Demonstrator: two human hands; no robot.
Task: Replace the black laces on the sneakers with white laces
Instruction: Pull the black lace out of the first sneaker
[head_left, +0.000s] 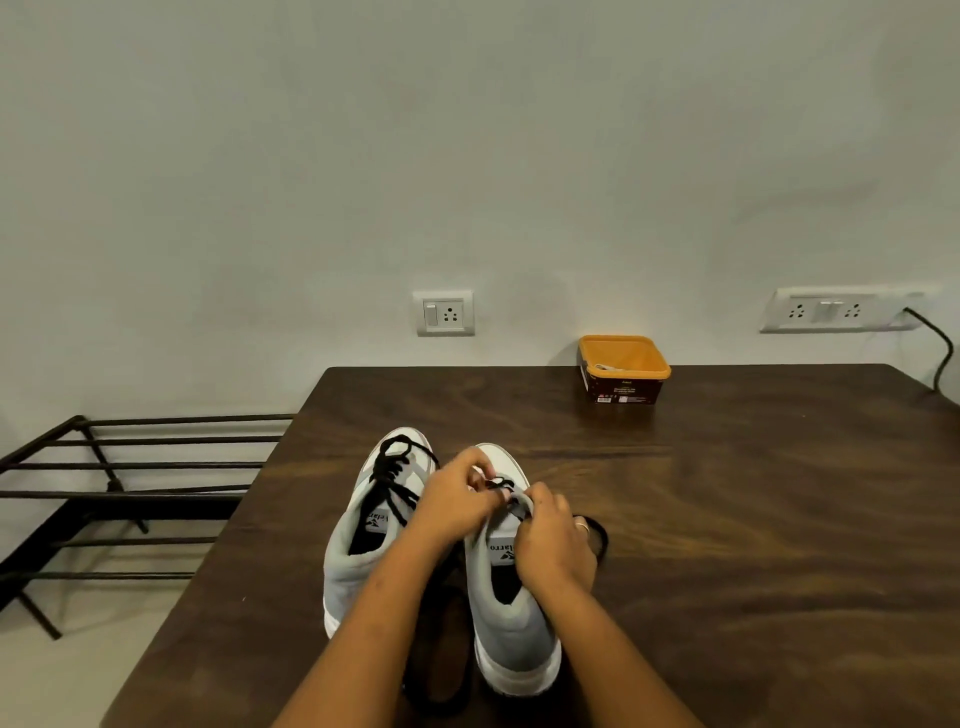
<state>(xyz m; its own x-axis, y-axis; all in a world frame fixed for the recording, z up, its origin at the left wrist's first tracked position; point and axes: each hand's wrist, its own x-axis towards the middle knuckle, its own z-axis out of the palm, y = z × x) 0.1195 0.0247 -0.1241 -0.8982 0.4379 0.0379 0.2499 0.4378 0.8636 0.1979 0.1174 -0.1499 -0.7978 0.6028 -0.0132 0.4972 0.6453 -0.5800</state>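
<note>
A: Where are the shoes?
B: Side by side near the front edge of the dark wood-grain table (727, 519). The left grey fabric sneaker (358, 561), white-soled, is laced in black cord. Beside it is the right grey fabric sneaker (514, 639).
A: And the hands?
B: The left hand (457, 501) pinches the thin black lace (603, 538) at the right sneaker's eyelets. The right hand (553, 545) curls round its padded tongue. A square orange-rimmed plastic tub (623, 369) stands at the far edge.
</note>
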